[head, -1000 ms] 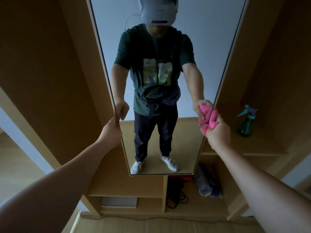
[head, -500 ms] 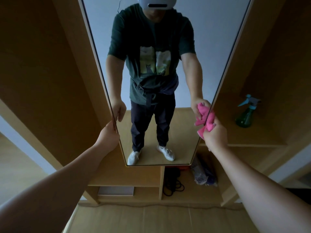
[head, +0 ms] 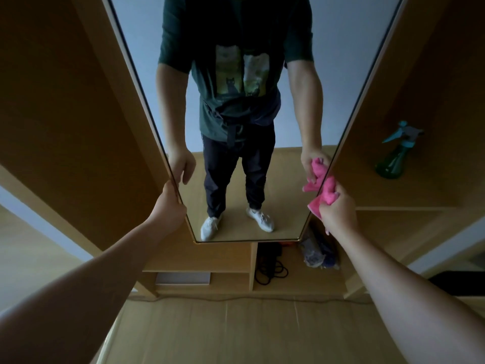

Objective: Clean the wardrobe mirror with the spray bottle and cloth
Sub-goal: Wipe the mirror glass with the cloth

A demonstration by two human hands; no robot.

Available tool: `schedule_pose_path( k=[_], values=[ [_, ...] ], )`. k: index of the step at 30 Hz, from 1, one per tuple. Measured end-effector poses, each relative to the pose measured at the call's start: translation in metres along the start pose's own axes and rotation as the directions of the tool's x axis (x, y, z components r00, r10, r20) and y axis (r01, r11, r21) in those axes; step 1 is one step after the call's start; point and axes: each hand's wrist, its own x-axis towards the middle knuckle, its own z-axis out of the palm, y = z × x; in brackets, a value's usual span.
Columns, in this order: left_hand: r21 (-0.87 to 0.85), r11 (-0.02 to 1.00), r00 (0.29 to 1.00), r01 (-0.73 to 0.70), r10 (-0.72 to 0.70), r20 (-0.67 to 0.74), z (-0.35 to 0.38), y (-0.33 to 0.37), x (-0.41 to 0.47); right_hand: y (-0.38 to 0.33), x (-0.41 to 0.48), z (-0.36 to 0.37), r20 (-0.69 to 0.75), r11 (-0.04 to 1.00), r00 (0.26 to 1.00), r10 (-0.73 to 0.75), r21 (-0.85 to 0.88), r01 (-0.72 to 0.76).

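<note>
**Two hands on the mirror, one cloth, one bottle on the shelf**

Your left hand (head: 170,203) is curled around the left edge of the wardrobe mirror (head: 262,179), fingers wrapped over the thin frame, gripping it low down. Your right hand (head: 338,208) is closed in a fist around one pink cloth (head: 325,194), bunched up and pressed against the mirror's right edge, at about the same height as your left hand. A loose corner of the cloth hangs just below your knuckles.

The one spray bottle (head: 393,158), green with a teal trigger head, stands upright on a wooden shelf (head: 409,206) to the right of your right hand, well apart from it and touched by neither hand.

Below and between your hands, under the mirror's bottom edge, the wardrobe has open compartments: one holds a coil of black cable (head: 270,269), one beneath your right hand holds a crumpled plastic bag (head: 312,250), and a lower one below your left hand holds a flat pale box (head: 183,278)
</note>
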Motion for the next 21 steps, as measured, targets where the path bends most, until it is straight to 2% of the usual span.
schedule_pose_path(
  k=[12, 21],
  values=[
    [-0.024, 0.999, 0.999, 0.029, -0.029, 0.017, 0.009, -0.002, 0.007, 0.048, -0.01, 0.023, -0.025, 0.999, 0.999, 0.025, -0.022, -0.025],
    [0.047, 0.996, 0.997, 0.075, -0.075, 0.0, 0.012, -0.003, 0.012, 0.062, -0.02, 0.033, 0.023, 0.995, 0.999, -0.024, 0.101, 0.022]
  ],
)
